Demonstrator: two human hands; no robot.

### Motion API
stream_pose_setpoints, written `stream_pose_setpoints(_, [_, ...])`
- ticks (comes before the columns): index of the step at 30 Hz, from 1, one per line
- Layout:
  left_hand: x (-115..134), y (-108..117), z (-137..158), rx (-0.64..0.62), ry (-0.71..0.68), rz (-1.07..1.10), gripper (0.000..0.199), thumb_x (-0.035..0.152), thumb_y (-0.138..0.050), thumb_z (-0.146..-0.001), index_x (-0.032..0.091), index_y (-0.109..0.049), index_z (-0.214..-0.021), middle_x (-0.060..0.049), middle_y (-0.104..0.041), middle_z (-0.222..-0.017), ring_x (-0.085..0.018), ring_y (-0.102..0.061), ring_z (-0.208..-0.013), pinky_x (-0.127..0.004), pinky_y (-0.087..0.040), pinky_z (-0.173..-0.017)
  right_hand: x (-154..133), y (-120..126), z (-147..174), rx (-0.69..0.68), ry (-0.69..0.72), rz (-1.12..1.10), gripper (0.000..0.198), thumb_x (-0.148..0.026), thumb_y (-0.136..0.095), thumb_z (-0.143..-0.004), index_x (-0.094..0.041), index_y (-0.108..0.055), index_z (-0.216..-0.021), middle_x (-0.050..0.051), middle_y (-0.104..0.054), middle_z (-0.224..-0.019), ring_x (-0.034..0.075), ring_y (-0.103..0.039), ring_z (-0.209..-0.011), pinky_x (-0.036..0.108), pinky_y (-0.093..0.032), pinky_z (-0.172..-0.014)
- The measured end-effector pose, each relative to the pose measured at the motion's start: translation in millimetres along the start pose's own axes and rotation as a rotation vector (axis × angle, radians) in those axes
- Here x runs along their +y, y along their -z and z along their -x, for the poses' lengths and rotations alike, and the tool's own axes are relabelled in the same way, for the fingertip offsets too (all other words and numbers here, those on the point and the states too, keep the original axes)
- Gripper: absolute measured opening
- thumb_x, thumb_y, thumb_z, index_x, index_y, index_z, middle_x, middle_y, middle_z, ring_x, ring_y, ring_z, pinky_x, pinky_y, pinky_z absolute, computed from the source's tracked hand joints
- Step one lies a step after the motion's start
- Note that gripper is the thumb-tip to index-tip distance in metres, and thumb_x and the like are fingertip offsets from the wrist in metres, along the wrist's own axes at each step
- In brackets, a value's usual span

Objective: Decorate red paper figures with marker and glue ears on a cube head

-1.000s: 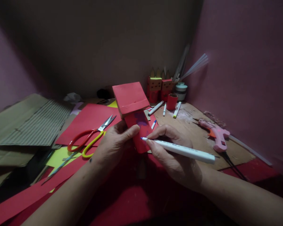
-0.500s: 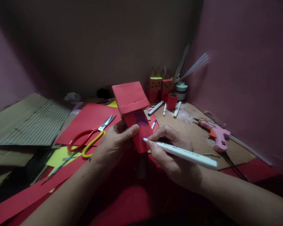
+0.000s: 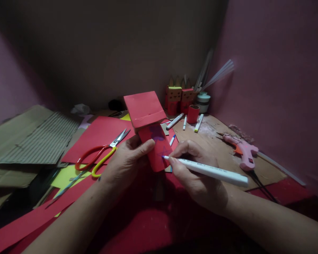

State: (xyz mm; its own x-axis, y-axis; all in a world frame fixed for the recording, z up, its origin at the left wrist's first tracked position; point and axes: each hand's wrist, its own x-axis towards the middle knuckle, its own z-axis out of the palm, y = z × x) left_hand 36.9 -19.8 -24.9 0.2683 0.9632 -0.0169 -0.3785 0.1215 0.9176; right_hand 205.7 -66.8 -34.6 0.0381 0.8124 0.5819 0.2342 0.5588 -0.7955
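Observation:
My left hand (image 3: 131,157) grips a red paper-covered craft figure (image 3: 145,109) with a wide boxy top and a narrower body below. The thumb lies on the body's front; the other fingers are mostly hidden behind it. Purple marks, among them a star-like outline, show on that body. In my right hand (image 3: 196,169) is a white marker (image 3: 214,173), pinched near its tip. Its purple tip touches the red body by the star-like outline.
Scissors (image 3: 106,151) with red and yellow handles lie on red paper (image 3: 95,132) at left, beside corrugated cardboard (image 3: 39,141). A pink glue gun (image 3: 243,151) rests at right. Behind stand small decorated boxes (image 3: 174,98), a red tube (image 3: 193,114) and several markers (image 3: 175,121).
The marker tip has moved slightly right on the red body, and more purple lines of the star-like outline show. The figure has shifted slightly left in view.

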Motion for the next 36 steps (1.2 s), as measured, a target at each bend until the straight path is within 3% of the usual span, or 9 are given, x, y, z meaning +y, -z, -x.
stream_pose_setpoints(10, [0.5,2.2,-1.9,0.023,-0.027,0.031,0.034,0.027,-0.093,-0.073,0.017,-0.078,-0.102,-0.009,-0.083,-0.095,-0.027,-0.08,-0.084,-0.031,-0.067,-0.073,2.3,2.7,-1.6,-0.016,-0.014,-0.013,0.013,-0.021,-0.064,-0.084,-0.022,-0.057,-0.074,-0.006,-0.051,-0.058,0.01,-0.047,-0.051,0.026,-0.039,-0.05])
stream_pose_setpoints(21, [4.2,0.0,-3.2,0.051,-0.015,0.017,0.047,0.031,-0.095,-0.068,0.016,-0.075,-0.107,-0.009,-0.082,-0.095,-0.029,-0.079,-0.095,-0.033,-0.066,-0.078,4.1,4.7,-3.2,-0.009,0.014,-0.002,0.014,-0.019,-0.064,-0.083,-0.023,-0.056,-0.071,-0.006,-0.052,-0.058,0.011,-0.047,-0.052,0.027,-0.039,-0.051])
stream_pose_setpoints(36, [3.9,0.2,-5.2,0.041,-0.035,0.033,0.045,0.029,-0.096,-0.067,0.015,-0.076,-0.105,-0.009,-0.083,-0.092,-0.026,-0.08,-0.084,-0.031,-0.067,-0.072,6.9,7.7,-5.9,-0.011,-0.049,0.038,0.013,-0.024,-0.063,-0.081,-0.023,-0.055,-0.071,-0.005,-0.051,-0.057,0.011,-0.048,-0.049,0.027,-0.038,-0.049])
